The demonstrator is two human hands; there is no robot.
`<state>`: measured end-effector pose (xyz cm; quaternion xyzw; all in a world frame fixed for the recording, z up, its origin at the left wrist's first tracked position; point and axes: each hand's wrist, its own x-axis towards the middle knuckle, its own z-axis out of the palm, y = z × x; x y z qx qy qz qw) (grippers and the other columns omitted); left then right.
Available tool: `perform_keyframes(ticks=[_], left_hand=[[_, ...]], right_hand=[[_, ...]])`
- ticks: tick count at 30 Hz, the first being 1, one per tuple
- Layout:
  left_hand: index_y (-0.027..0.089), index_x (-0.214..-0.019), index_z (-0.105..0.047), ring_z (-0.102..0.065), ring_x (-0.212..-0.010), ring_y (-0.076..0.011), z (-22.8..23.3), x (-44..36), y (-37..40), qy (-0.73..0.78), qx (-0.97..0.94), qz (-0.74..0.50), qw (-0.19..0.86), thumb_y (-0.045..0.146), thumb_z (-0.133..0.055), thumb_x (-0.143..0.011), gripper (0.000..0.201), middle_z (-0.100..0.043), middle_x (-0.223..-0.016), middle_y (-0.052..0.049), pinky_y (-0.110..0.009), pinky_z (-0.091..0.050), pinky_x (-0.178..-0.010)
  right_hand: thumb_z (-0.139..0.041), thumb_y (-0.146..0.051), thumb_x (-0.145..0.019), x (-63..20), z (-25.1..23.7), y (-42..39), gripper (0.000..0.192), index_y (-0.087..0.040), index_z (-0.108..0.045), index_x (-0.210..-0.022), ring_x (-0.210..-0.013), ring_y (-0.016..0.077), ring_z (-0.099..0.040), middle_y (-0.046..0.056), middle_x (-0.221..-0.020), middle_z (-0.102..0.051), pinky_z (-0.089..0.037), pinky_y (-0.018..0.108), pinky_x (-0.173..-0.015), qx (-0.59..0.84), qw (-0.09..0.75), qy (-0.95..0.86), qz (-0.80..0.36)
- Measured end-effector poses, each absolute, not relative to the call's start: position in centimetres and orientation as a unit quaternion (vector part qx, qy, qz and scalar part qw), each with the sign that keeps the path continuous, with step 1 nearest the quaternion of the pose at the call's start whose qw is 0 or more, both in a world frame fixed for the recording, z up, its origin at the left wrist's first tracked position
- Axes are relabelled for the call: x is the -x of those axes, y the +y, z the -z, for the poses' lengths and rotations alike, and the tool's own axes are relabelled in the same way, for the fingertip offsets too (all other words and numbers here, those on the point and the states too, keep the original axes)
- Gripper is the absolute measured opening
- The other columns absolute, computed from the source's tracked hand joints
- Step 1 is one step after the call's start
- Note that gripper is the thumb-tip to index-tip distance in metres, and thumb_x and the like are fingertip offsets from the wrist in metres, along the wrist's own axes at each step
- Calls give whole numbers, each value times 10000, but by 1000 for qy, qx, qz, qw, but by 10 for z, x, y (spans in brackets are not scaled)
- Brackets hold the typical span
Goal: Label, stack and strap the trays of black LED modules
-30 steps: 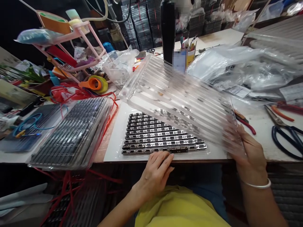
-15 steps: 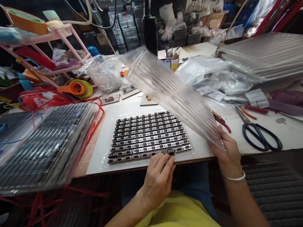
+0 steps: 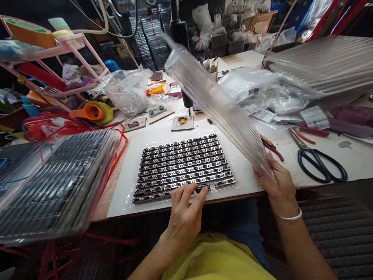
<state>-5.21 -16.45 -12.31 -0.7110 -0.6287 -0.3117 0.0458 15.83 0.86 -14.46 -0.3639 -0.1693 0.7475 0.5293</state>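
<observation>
Rows of D-sub connectors (image 3: 182,163) fill a clear plastic tray (image 3: 233,155) on the white work surface. At the near row my left hand (image 3: 185,210) pinches a small black-and-silver connector (image 3: 204,188) between thumb and fingers, just above the tray's front edge. A short gap shows in the row right of the fingers. My right hand (image 3: 275,179) grips the lower corner of a clear ribbed plastic tray (image 3: 221,105). That tray is raised and tilted, its far end up and to the left, with nothing seen in it.
Filled trays (image 3: 58,179) are stacked at left beside red strapping (image 3: 119,144). Scissors (image 3: 317,163) and red-handled pliers (image 3: 272,149) lie at right. Behind are small boards (image 3: 182,123), a black machine column (image 3: 180,35), plastic bags (image 3: 268,89) and stacked empty trays (image 3: 323,66).
The raised tray has turned more edge-on, uncovering the far right of the connector rows. My left hand has shifted slightly left along the near row with the connector.
</observation>
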Motion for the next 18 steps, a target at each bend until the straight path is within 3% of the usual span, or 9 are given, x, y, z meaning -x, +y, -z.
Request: perform_keyframes(ticks=[3, 8, 12, 15, 18], left_hand=[[199, -1143, -571, -543, -977, -235, 125, 48, -156, -637, 714, 281, 67, 54, -510, -843, 338, -592, -1036, -107, -384, -433, -796], [160, -945, -600, -541, -851, -215, 122, 46, -139, -671, 696, 252, 43, 118, -544, -850, 118, -592, -912, -78, -365, -440, -721], [170, -823, -574, -524, -778, -208, 115, 44, -130, -679, 712, 180, -3, 160, -575, -839, 19, -571, -832, -54, -359, -458, -672], [172, -799, -539, -530, -751, -186, 115, 42, -129, -657, 721, 216, -33, 130, -533, -857, 72, -554, -813, -47, -325, -477, -649], [176, -908, -537, -558, -801, -170, 117, 44, -134, -634, 709, 306, -35, 127, -493, -884, 71, -559, -874, -56, -299, -495, -675]], right_hand=[[-593, -213, -824, -159, 145, 8, 117, -222, -670, -912, -627, 66, -656, -29, -789, -717, -560, 138, -541, 364, 522, -162, -754], [-594, -237, -822, -165, 155, 9, 229, -225, -651, -1043, -667, 79, -667, -15, -815, -722, -539, 129, -481, 343, 510, -163, -772], [-584, -215, -823, -166, 157, 9, 243, -209, -645, -1057, -705, 75, -673, -9, -851, -728, -553, 129, -534, 347, 512, -149, -771], [-565, -217, -830, -164, 155, 9, 241, -192, -647, -1056, -688, 76, -672, -4, -824, -725, -553, 129, -539, 353, 511, -143, -771], [-605, -241, -809, -163, 152, 8, 223, -197, -657, -1021, -668, 89, -669, -4, -792, -721, -549, 139, -507, 360, 507, -147, -769]])
